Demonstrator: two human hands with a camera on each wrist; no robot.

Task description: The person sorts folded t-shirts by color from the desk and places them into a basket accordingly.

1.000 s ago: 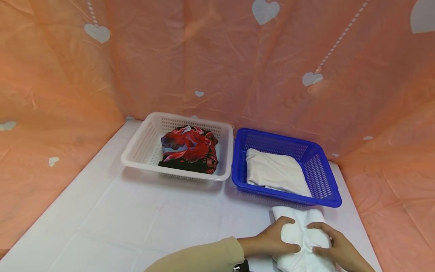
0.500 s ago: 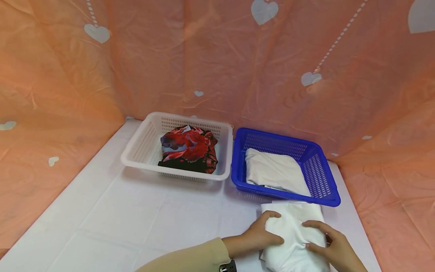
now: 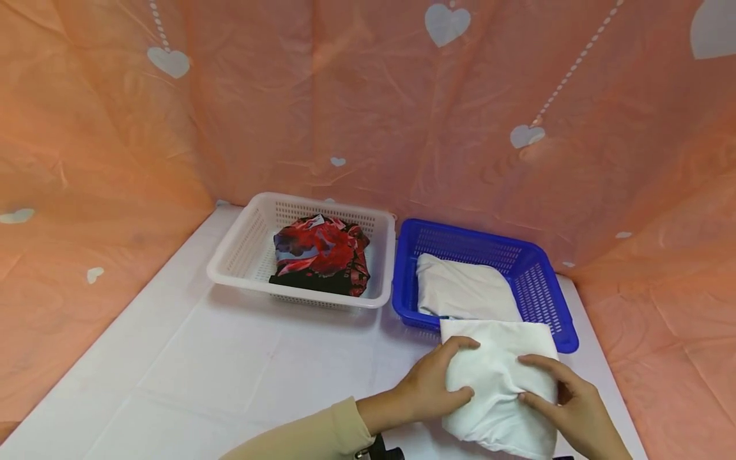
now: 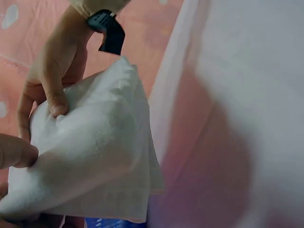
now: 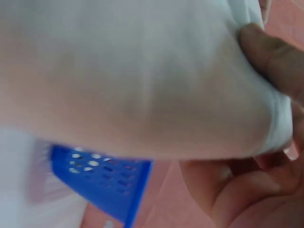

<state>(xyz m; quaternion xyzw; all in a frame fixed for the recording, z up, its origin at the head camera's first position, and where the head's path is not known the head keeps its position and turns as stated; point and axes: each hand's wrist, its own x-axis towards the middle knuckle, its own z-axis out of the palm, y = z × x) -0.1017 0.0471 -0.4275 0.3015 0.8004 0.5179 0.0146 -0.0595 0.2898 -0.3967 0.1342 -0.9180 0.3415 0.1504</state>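
Note:
A folded white cloth is lifted off the table at the near right. My left hand grips its left side, thumb and forefinger on top, other fingers hidden underneath. On the opposite side my right hand holds it the same way, and the right wrist view shows the thumb over the folded edge and fingers below. The cloth's far edge overlaps the front rim of the blue basket; whether it touches the rim I cannot tell. Inside that basket lies a folded off-white garment, its front part covered by the cloth.
Left of the blue basket stands a white basket holding a folded black and red floral garment. Both baskets sit at the back of a white table, against an orange curtain with pale hearts.
Both hands have lifted the white cloth and carried it forward, from the table in front of the blue basket to over its front rim. The baskets have stayed in place.

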